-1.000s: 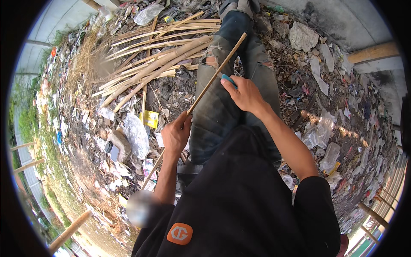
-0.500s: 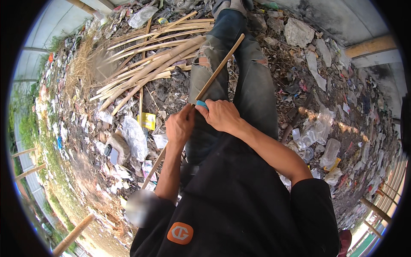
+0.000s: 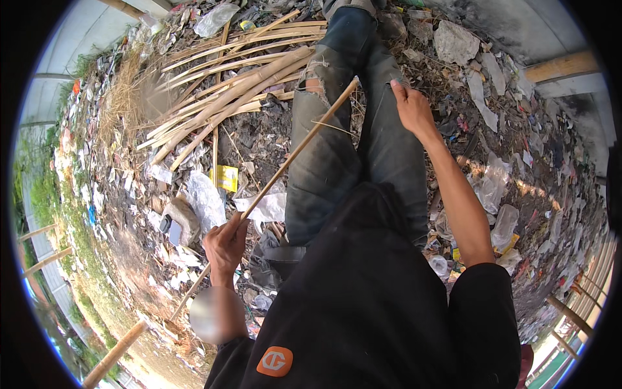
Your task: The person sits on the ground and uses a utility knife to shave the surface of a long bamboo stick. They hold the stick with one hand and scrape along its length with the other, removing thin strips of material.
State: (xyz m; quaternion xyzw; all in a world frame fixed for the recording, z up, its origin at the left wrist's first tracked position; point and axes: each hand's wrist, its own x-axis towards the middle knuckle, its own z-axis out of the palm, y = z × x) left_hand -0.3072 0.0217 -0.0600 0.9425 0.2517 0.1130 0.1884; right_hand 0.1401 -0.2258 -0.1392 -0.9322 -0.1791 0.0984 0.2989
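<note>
Bright daylight, fisheye-bent edges.

The strip [image 3: 299, 151] looks like matt wood, the trousers [image 3: 392, 152] rough cloth, the sheet [image 3: 205, 201] glossy plastic.

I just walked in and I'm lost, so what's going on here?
A person grips a long strip with the left hand, slanting it over the legs. The right hand is apart from the strip, over the right leg; whether it holds anything is hard to tell. A thin sliver crosses the strip. More strips lie on the littered ground to the left.
</note>
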